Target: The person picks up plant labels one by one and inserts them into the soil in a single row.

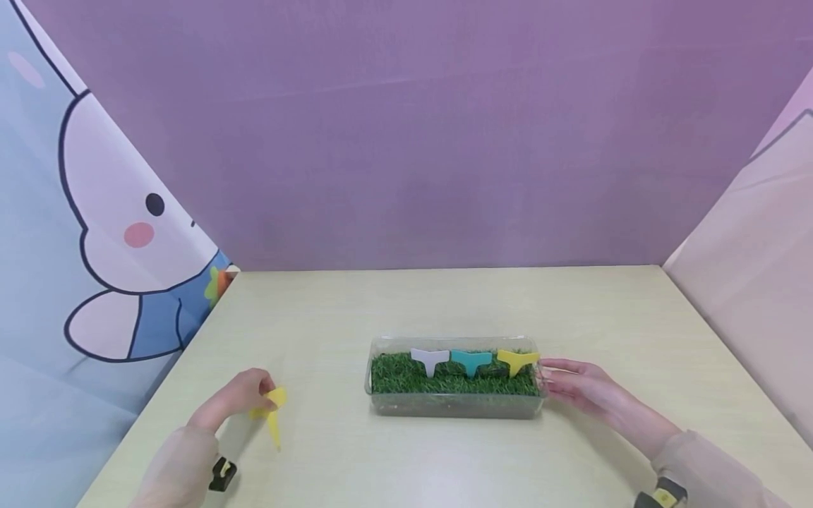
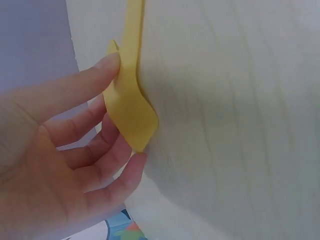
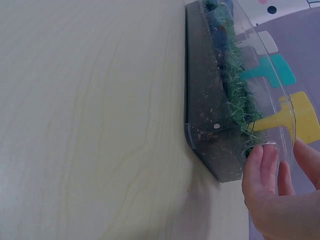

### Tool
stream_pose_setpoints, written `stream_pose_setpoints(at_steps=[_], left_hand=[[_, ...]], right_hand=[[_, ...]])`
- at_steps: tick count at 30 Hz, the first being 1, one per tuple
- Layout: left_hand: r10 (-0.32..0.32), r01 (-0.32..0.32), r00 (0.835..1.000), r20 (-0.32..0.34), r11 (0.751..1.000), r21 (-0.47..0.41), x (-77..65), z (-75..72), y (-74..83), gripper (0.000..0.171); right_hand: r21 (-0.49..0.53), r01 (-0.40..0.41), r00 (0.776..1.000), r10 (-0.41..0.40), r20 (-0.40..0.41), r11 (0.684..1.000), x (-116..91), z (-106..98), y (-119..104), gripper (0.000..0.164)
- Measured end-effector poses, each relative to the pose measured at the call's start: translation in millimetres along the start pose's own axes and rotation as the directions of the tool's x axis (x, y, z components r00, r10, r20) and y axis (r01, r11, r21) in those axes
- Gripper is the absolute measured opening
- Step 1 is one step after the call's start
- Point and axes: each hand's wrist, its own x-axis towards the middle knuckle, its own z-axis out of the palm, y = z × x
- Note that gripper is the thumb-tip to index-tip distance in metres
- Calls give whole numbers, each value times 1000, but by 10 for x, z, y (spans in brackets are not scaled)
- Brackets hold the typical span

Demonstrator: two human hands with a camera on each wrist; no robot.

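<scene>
My left hand [image 1: 244, 391] pinches a yellow T-shaped plant label [image 2: 131, 107] by its wide head, between the thumb and fingers. The label's narrow stem points down toward the tabletop in the head view. A clear plastic box [image 1: 457, 406] holds a strip of green artificial grass [image 1: 406, 377]. Standing in the grass in a row are a white label [image 1: 430, 358], a teal label [image 1: 471, 360] and a yellow label [image 1: 516, 360]. My right hand [image 1: 587, 388] touches the box's right end, thumb by the rim and fingertips against the end wall.
A light wood-grain table [image 1: 317, 310] carries the box. Purple cloth [image 1: 432, 141] hangs behind it. On the left is a blue cartoon-print cloth [image 1: 38, 282], and a pale pink one [image 1: 756, 282] hangs on the right.
</scene>
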Motion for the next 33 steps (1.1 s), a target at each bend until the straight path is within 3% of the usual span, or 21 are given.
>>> stream_pose_setpoints(at_steps=[10,16,22,26,33], left_hand=[[27,-29,999,-28,996,-81,-29,-18,2,18],[77,-83,995,-64,991,-108,-27,-48,29,10],[75,-86,994,-81,986,-142,-6,-72,58,10],[76,-90,994,-79,978,-189,-1,-87,90,12],[144,-159,987,-76,951,-267,-17,-136,178,16]], right_hand=[[1,2,1000,-2,7,1000,4,2,-3,28],[-4,-5,1000,5,0,1000,8,0,0,26],[-37,-4,1000,4,-11,999,10,9,2,37],[-22,-6,1000,5,-11,1000,12,7,5,35],[-18,-9,1000,9,-8,1000,10,-4,2,34]])
